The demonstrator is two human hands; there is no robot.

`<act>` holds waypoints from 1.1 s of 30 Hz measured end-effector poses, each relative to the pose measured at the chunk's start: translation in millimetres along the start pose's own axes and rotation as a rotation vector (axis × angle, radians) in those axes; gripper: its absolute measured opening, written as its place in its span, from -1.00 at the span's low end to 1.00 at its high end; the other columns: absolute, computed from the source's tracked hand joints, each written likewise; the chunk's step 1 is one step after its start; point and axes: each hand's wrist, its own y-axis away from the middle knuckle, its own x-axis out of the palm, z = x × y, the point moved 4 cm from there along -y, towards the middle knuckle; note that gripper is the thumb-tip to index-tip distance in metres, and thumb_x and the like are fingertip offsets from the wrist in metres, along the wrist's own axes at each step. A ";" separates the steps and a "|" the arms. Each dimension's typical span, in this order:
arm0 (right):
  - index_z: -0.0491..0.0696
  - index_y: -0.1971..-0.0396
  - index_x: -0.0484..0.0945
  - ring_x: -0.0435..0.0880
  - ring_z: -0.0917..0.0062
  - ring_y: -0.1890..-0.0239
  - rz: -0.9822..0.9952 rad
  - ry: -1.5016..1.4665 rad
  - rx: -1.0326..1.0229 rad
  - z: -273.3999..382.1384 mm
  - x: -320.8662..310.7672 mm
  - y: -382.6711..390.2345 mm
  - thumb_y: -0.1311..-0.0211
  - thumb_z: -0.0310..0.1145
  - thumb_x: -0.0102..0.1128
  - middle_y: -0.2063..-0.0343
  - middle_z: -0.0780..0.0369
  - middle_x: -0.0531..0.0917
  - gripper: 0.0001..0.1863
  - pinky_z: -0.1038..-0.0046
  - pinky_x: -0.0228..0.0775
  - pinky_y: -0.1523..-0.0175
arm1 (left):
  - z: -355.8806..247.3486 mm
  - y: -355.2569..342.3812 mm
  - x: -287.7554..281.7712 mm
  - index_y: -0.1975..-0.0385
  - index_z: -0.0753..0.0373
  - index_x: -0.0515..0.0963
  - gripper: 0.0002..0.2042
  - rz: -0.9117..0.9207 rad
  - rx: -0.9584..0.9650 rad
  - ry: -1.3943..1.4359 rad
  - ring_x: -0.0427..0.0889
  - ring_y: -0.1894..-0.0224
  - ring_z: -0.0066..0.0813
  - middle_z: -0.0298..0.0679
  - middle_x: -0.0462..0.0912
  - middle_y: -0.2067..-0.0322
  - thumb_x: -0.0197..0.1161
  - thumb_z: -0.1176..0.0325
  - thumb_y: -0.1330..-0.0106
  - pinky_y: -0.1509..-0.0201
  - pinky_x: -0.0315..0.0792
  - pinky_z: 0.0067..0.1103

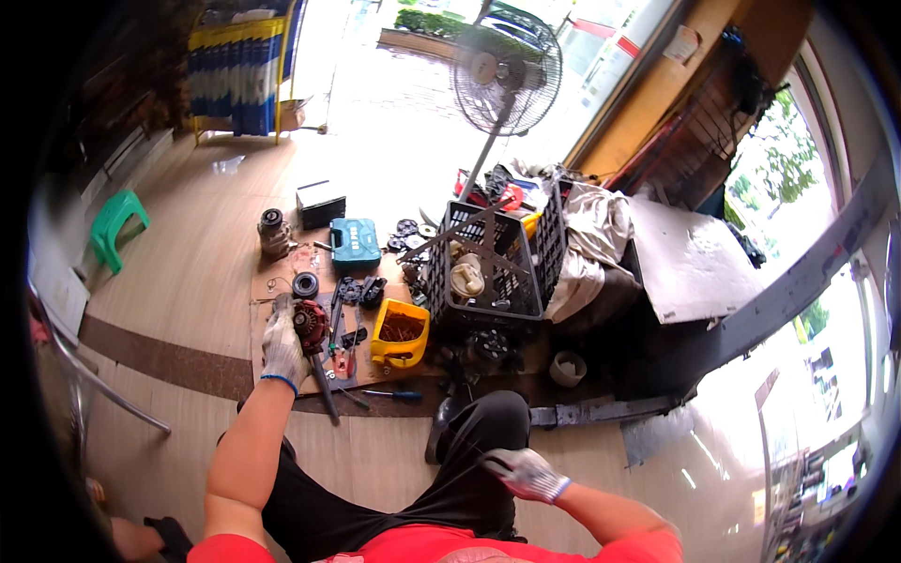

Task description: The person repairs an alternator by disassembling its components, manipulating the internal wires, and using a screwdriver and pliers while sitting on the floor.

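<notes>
Where cardboard (261, 324) covers floor (178, 291), the left hand (283, 345) clasps a motor part (312, 326), the right hand (527, 473) loosely spread; lettering (360, 236) marks a teal case (356, 251).

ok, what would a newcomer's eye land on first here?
Probably the bright yellow container, amid the parts in front of the person, with the teal case just beyond it. Then the green stool at far left, and the round red part at the left gloved hand.

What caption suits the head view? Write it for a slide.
Left hand holds a round red part near a yellow tub; right hand by the knee.
</notes>
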 end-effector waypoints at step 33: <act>-0.12 -0.18 0.50 0.60 0.13 -0.15 -0.424 -0.081 0.183 -69.6 -140.4 -83.6 -0.31 -0.39 0.07 -0.15 -0.03 0.57 -0.56 0.31 0.47 -0.21 | 18.8 8.6 14.8 0.18 0.32 0.56 -0.67 0.116 -0.101 0.053 0.73 0.40 -0.36 -0.17 0.71 0.37 -0.07 0.20 -0.58 0.29 0.67 -0.46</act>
